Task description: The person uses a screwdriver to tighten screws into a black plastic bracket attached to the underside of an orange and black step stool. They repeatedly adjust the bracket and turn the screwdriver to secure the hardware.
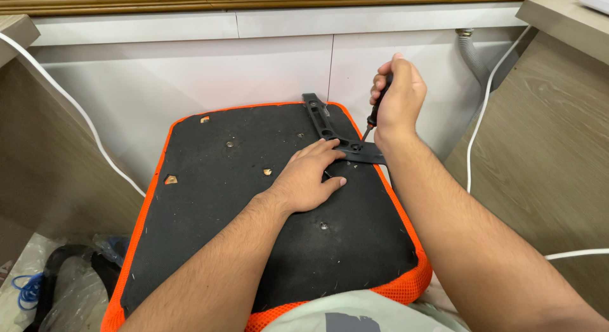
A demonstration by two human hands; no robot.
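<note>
An upturned chair seat with a black underside and orange mesh edge lies in front of me. A black metal bracket rests on its far right corner. My left hand lies flat on the seat, fingertips pressing the bracket's near end. My right hand grips a screwdriver with a black and orange handle, held upright. Its tip meets a screw hole in the bracket. Several other screw holes dot the black underside.
A white wall panel stands behind the seat, with a grey hose and a white cable at right. Wooden cabinet sides flank both sides. At lower left lie a plastic bag and a blue cord.
</note>
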